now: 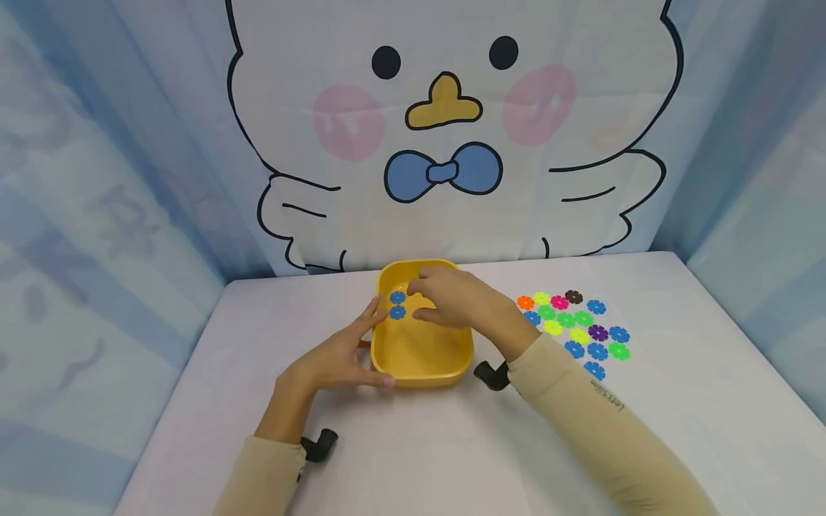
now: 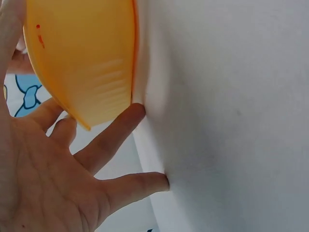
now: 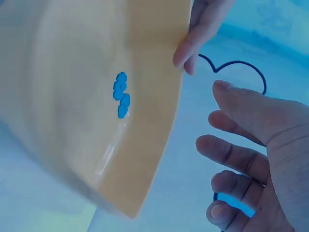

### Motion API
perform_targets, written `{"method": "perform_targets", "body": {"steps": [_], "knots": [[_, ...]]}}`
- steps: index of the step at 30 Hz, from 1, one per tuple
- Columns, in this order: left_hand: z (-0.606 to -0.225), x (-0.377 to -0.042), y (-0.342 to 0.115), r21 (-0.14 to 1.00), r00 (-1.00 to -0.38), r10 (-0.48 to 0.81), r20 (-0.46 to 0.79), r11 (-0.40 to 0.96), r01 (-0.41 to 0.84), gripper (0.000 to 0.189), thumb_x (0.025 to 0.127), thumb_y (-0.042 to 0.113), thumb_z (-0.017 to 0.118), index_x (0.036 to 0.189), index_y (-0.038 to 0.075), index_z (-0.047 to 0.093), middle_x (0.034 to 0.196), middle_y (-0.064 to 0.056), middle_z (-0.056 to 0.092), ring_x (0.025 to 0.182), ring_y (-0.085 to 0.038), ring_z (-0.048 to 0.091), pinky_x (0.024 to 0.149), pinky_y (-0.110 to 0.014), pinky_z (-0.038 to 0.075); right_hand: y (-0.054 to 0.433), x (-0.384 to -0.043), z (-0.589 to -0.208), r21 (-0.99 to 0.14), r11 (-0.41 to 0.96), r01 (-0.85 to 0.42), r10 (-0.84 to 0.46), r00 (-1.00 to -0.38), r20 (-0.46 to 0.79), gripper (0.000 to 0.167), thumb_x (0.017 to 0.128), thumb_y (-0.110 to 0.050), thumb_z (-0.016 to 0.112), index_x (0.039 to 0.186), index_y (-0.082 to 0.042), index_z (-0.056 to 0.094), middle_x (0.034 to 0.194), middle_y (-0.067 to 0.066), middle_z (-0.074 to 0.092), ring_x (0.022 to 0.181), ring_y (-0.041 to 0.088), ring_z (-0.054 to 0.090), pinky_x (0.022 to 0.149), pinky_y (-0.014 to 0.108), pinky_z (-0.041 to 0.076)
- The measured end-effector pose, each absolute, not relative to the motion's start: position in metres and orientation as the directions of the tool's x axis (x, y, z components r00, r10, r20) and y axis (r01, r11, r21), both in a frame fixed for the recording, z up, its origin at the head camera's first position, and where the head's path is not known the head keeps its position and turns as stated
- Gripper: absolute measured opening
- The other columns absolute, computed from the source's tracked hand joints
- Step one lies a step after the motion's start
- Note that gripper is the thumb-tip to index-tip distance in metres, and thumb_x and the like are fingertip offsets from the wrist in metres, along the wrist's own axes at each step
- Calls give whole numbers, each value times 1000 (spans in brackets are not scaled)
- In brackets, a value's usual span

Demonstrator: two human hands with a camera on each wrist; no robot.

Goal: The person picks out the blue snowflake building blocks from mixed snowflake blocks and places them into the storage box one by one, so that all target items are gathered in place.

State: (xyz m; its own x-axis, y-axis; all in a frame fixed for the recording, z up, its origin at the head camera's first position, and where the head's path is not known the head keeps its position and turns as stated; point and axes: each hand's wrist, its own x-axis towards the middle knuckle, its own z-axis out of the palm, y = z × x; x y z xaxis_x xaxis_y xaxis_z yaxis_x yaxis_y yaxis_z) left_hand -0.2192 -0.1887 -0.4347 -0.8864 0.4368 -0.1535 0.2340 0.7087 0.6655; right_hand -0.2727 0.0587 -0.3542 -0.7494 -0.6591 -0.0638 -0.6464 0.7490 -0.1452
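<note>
A yellow plastic basin (image 1: 422, 358) stands on the white table, and two blue snowflake discs (image 1: 397, 304) lie inside it toward its left side. My left hand (image 1: 335, 355) holds the basin by its near left side, with fingers at the left rim and the thumb along the front. In the left wrist view, two lower fingers (image 2: 116, 135) are stretched out beside the basin's outer wall. Over the right part of the basin hovers my right hand (image 1: 448, 295), fingers loosely bent; in the right wrist view there is nothing between its thumb and fingertips (image 3: 212, 147).
Right of the basin, loose snowflake discs (image 1: 566, 319) in orange, yellow, pink, green, blue, purple and brown lie spread on the table (image 1: 413, 459), partly behind my right forearm. A curtain printed with a cartoon animal (image 1: 445, 215) hangs behind the table's far edge.
</note>
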Motion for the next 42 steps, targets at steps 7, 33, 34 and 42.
{"method": "perform_targets", "body": {"steps": [7,33,34,42], "knots": [[-432,-222,-186,640,-893,422,-158,732,233,107,78,60,84,163,29,27,170,23,1,128,-27,58,104,-51,53,88,-256,-354,-116,763,-635,-642,-765,-36,44,98,-37,71,136,-17,66,130,5,64,114,21,61,101,39,55],[-448,-233,-192,629,-916,400,8,710,316,76,67,57,91,128,27,55,167,4,15,149,-37,23,111,-77,28,179,-239,-368,-252,833,-493,-522,-851,-62,63,96,-38,74,151,-18,51,115,5,69,89,15,61,80,32,59],[-448,-234,-192,635,-912,411,6,703,321,75,68,56,91,127,26,55,168,4,15,149,-38,22,111,-78,27,182,-239,-368,-256,834,-489,-519,-853,-59,63,96,-38,74,151,-18,51,115,4,68,86,14,61,77,30,59],[-452,-237,-194,675,-895,446,4,659,332,71,69,51,92,122,23,54,172,9,5,155,-38,16,113,-75,26,210,-236,-368,-298,835,-463,-493,-869,-32,62,95,-36,74,150,-17,51,109,2,69,79,10,59,74,29,58]]}}
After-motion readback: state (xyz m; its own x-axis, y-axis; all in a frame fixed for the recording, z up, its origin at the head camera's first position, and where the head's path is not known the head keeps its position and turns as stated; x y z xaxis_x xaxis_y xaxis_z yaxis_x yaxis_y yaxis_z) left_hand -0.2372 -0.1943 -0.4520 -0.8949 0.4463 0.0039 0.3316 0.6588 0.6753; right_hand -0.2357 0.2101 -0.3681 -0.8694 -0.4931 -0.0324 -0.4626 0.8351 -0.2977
